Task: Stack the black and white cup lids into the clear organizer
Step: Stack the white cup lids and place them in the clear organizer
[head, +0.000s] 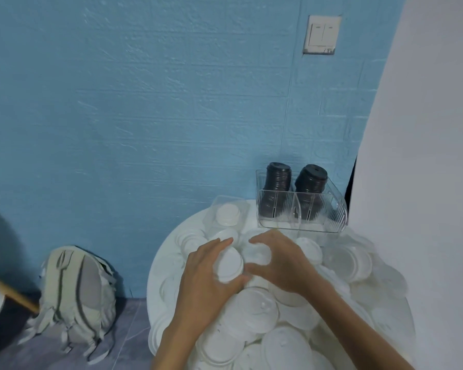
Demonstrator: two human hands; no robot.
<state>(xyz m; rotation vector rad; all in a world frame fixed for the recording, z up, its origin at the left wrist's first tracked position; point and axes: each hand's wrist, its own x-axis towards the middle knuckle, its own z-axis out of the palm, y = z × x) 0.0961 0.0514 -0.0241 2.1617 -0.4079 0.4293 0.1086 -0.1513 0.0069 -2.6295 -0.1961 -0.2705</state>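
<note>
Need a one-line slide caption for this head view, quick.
Both hands, left and right, gather white lids from a heaped table; black lid stacks already fill the clear organizer.

left hand [207, 273] fingers curled, right hand [281, 260] curled

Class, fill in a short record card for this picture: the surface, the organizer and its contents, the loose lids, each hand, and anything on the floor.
surface: round white table against a blue wall
organizer: clear organizer, at the table's far side
contents: two stacks of black lids, one per compartment
loose lids: heap of white lids covering the table
left hand: grips a white lid stack
right hand: curled over white lids beside it
floor: pale backpack, left of table
</note>
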